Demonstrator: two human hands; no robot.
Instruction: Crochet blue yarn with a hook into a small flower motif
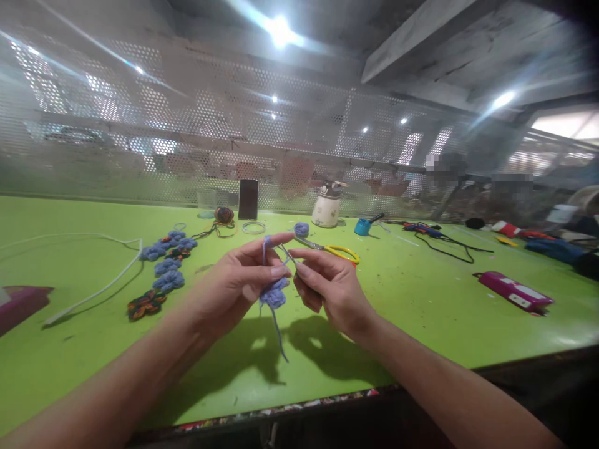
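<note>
My left hand [248,274] pinches a small piece of purple-blue crochet work [274,295] between thumb and fingers. Yarn loops over its raised index finger, and a loose yarn tail [279,337] hangs below the piece. Close by on the right, my right hand [330,280] is closed on a thin crochet hook [289,253], whose tip meets the yarn at the top of the work. Behind the hands lie a ball of purple-blue yarn [302,229] and yellow-handled scissors [341,252].
Crocheted flowers [168,274] in blue and dark multicolour lie left on the green table [421,330]. Farther back are a multicolour yarn ball [224,215], a dark phone-like slab [248,199], a tape roll [253,228], a white jug [326,206] and a blue pot [362,226]. A purple box [515,292] sits right.
</note>
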